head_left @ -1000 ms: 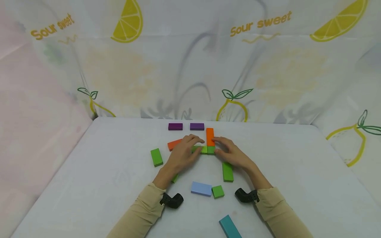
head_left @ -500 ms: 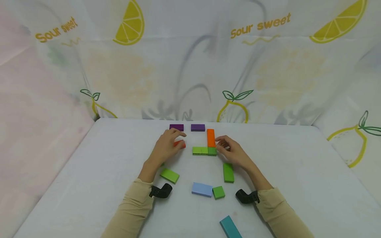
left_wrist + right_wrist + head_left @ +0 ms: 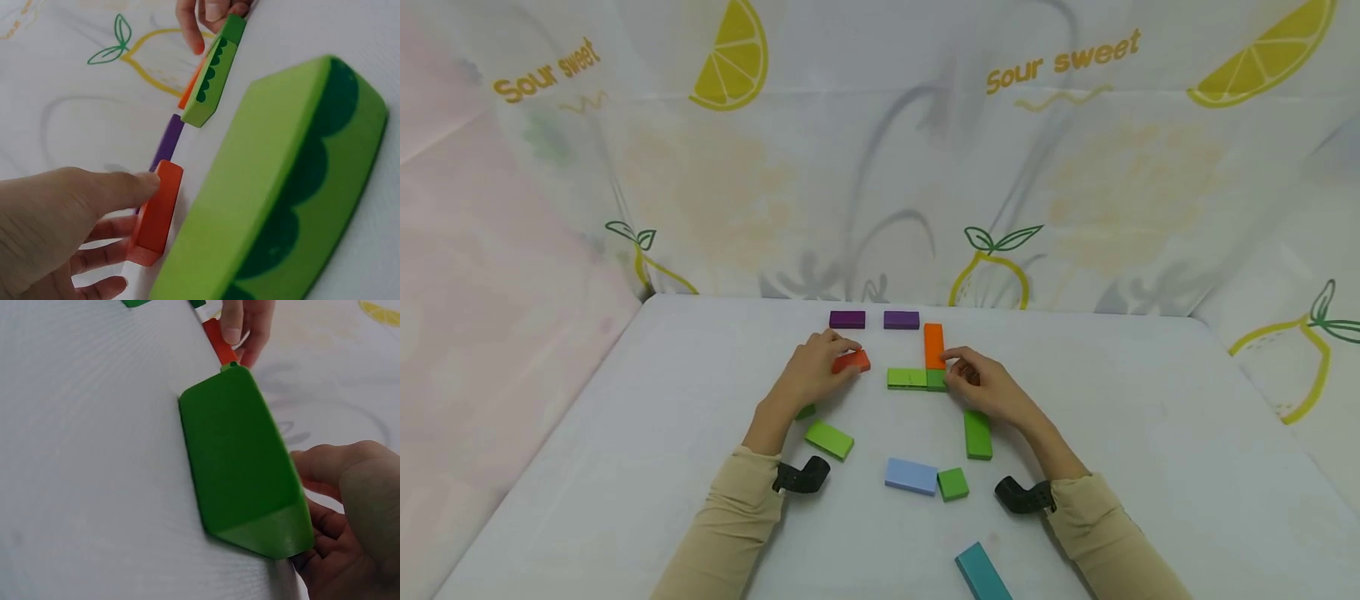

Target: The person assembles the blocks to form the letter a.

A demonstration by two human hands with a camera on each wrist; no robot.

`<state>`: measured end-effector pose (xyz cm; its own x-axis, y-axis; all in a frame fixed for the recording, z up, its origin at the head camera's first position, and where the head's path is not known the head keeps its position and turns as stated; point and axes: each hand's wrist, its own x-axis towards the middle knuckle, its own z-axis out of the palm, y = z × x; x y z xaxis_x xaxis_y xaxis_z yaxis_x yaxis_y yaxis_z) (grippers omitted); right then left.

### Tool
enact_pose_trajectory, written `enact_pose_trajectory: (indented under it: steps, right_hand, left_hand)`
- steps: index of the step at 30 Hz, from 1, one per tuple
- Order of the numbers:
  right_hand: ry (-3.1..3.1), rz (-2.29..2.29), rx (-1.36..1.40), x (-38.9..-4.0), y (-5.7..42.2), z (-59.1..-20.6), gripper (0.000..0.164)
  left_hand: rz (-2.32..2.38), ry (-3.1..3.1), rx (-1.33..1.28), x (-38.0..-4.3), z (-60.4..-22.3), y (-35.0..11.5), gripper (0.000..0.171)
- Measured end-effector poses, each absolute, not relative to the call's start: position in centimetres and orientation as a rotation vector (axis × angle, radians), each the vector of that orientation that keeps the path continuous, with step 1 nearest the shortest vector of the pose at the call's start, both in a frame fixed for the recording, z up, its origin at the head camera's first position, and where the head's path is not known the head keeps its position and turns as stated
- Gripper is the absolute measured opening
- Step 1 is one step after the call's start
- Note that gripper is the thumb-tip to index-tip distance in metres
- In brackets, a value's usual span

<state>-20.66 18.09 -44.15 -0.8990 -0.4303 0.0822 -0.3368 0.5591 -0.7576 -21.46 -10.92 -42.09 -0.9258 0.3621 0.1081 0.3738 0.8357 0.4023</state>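
As before, left hand [image 3: 811,377] gripping orange block [image 3: 852,362]

left hand [image 3: 56,231] pinches orange block [image 3: 157,212], thumb on its top edge, fingers under | large green block [image 3: 281,200] close in front, right of it | purple block [image 3: 167,142] beyond | farther green block [image 3: 214,72] with other hand's fingers [image 3: 212,15] at its far end
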Motion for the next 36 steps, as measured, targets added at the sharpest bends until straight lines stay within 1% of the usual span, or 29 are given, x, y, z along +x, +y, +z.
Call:
enact_pose_trajectory:
  steps: [9, 20, 36]
  right_hand:
    - [2.691, -1.249, -0.669, -20.90, 18.20, -44.41, 0.038]
    - [2.698, -1.249, -0.651, -20.76, 18.01, -44.25, 0.038]
    - [2.699, -1.252, -0.646, -20.94, 18.09, -44.60, 0.037]
  left_hand:
    - [-0.679, -3.032, -0.582, -21.57, -42.21, -11.33, 0.042]
    - [-0.710, -3.057, -0.566, -21.62, -42.36, -11.14, 0.046]
    - [-0.712, -3.035, -0.579, -21.52, -42.49, -10.81, 0.043]
